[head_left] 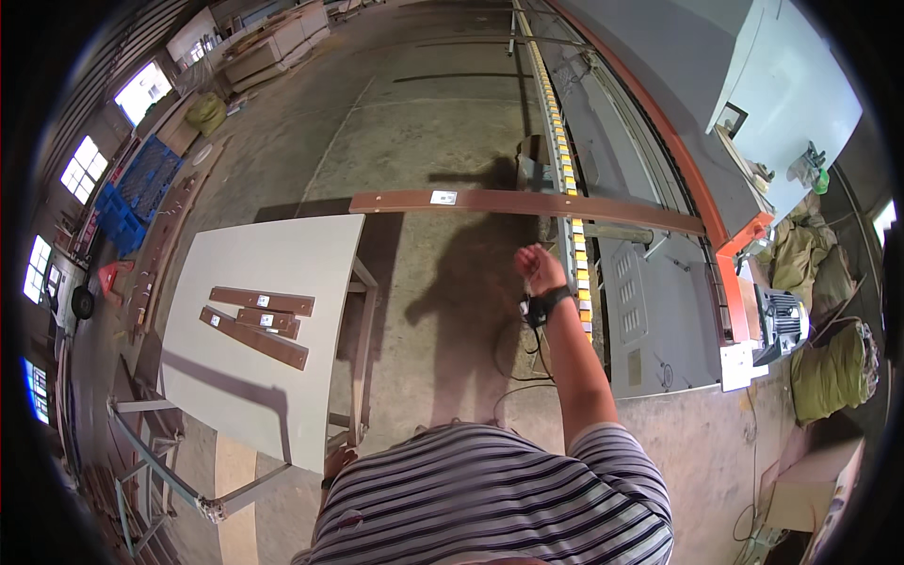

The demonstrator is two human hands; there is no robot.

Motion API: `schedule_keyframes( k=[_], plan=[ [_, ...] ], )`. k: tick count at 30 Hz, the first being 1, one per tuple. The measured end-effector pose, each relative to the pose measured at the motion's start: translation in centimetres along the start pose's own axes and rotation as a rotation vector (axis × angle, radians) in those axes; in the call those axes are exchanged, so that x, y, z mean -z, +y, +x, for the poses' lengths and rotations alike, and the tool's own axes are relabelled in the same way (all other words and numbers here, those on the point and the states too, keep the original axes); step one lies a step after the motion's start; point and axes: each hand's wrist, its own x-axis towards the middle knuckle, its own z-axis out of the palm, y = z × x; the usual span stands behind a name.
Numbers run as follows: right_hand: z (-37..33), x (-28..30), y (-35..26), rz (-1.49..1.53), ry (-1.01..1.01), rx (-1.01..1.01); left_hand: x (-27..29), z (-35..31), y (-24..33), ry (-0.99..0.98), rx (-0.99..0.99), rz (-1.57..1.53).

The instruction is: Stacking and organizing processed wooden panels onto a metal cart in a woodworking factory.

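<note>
We stand at a white tabletop (217, 264), which spreads out ahead and to the left of the left hand (341, 461). Its metal frame shows below the edge. On it, forward of that hand, lie three brown strips (262, 301), loosely grouped, each with a pale label.

The right hand (539, 267) is raised over the concrete floor (452, 122), well apart from the left, fingers curled in, dark strap (548, 303) at the wrist. Just right of it runs a conveyor line (569, 169) of yellow and white blocks. Past the right hand, a long brown plank (527, 202) crosses that line, labelled side up, its right end at a grey machine (650, 311) with orange framing.

Farther right of the right hand: a motor (783, 325) and a rolled green bundle (831, 375). Far ahead and left of both hands: blue pallets (141, 193), stacked boards (278, 42), bright windows (83, 169).

Hard to make out: the left hand, low by the table edge, is mostly covered by the striped shirt (471, 490), so we cannot tell its grip. Nor can we tell whether the right fingers close on anything, or whether the plank's left end touches the tabletop corner. Lens rim cuts off the room's sides in black.
</note>
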Motion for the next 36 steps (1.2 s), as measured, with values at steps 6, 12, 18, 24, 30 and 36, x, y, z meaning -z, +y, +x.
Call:
schedule_keyframes(
  k=[6,12,18,24,30,36],
  plan=[
    [3.6,-3.1,-1.5,0.064,0.205,0.028,-3.0,-4.1,-5.5,0.151,0.736,-1.463],
    [3.5,7.2,-3.8,0.149,-0.071,0.084,-0.4,3.2,1.2,-0.156,0.640,-1.316],
    [-12.7,-3.4,10.4,0.089,0.000,-0.100,4.7,7.7,9.5,-0.056,0.384,-1.671],
    [-21.3,-7.9,13.7,0.007,-0.117,-0.204,3.7,14.6,13.6,0.481,0.317,-2.035],
    [-21.8,-7.4,0.6,-0.243,-0.155,0.440,2.1,13.6,0.2,0.612,0.602,-1.808],
    [-24.6,-12.0,0.7,-0.283,0.036,0.620,2.0,15.0,-7.9,0.521,0.602,-1.788]
  ],
)
